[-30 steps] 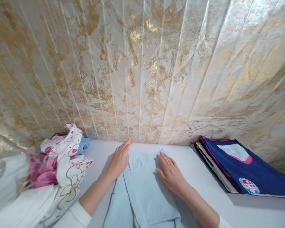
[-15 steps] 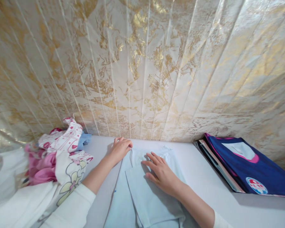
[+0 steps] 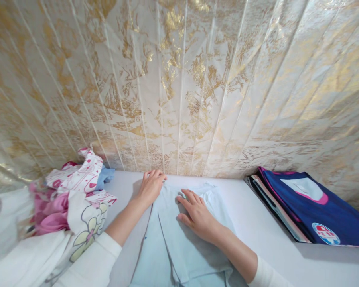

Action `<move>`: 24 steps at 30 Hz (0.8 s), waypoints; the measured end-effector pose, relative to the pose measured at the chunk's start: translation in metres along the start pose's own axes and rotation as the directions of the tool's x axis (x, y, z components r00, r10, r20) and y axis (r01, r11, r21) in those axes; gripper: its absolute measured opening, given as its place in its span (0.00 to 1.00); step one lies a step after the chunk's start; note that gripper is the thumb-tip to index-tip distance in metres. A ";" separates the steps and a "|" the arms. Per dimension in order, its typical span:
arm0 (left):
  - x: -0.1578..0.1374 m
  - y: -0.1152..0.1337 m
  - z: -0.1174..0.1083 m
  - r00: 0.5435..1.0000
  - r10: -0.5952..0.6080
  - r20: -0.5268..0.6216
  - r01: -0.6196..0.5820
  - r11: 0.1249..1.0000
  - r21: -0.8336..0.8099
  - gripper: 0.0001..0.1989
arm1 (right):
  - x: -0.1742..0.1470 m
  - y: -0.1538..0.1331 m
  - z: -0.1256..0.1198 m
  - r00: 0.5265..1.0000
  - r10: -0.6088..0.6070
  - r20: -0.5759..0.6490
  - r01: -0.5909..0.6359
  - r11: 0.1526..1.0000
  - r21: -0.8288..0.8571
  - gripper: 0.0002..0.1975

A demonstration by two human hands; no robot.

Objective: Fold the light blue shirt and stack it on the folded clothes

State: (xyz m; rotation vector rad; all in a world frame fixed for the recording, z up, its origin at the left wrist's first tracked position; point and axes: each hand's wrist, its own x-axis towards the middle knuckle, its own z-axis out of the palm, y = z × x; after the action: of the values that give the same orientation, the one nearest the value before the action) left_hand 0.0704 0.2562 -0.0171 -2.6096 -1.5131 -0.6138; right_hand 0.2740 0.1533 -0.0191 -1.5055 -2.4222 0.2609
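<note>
The light-blue garment [image 3: 194, 255] lies flat on the white counter [image 3: 251, 215], in the centre foreground, its far edge near the patterned backdrop [image 3: 179, 79]. One section of the garment is folded over the rest; the edge of this section runs diagonally from near the middle toward the near side. The lower end of the garment extends out of view.

The left hand [image 3: 151, 185] is positioned at the far left corner of the garment, palm down, fingers close together and slightly bent. Whether its fingertips grip the fabric cannot be determined. The right hand [image 3: 197, 213] is placed over the upper middle of the garment, palm down, fingers moderately spread and thumb apart; it grasps nothing. The fabric to the right of its fingers is wrinkled.

To the left of the garment, a loose clothing pile contains a white cloth with a flower print [image 3: 89, 231], a pink cloth [image 3: 52, 217], a white-and-red printed cloth [image 3: 80, 175] and a blue cloth [image 3: 104, 178]. To the right, well apart from the garment, a navy folded item [image 3: 341, 215] with pink trim and a round emblem [image 3: 326, 234] tops a neat stack.
</note>
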 end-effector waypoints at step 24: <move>-0.068 0.126 0.005 0.867 0.346 0.359 -0.232 0.917 -0.324 0.35 | -0.015 0.120 0.008 0.972 0.162 -0.167 -0.188 0.970 -0.152 0.29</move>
State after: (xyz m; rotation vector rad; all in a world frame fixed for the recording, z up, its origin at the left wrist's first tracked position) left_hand 0.1489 0.1364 -0.0289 -3.2599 -1.1259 -0.2658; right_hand 0.3795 0.1929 -0.0641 -1.7460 -2.2400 -0.0246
